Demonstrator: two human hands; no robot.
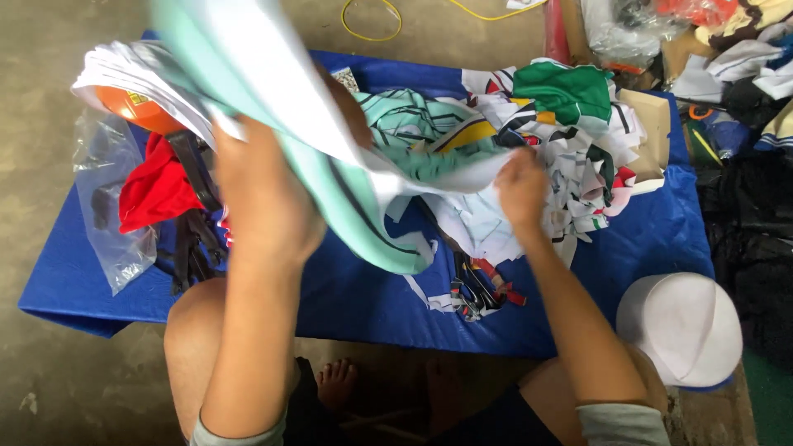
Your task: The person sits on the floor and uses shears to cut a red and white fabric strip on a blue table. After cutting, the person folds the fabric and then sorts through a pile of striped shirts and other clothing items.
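Note:
My left hand is raised and grips a large mint-green and white cloth piece that is blurred with motion and drapes down over the blue mat. My right hand pinches the white far end of the same cloth, just beside a heap of mixed fabric scraps in white, green, yellow and black. Small scraps in black, white and red lie on the mat below my right wrist.
A red cloth, black straps, an orange ball and a clear plastic bag sit at the mat's left. A white round cap-like object rests near my right knee. More fabric piles and a yellow cord lie behind.

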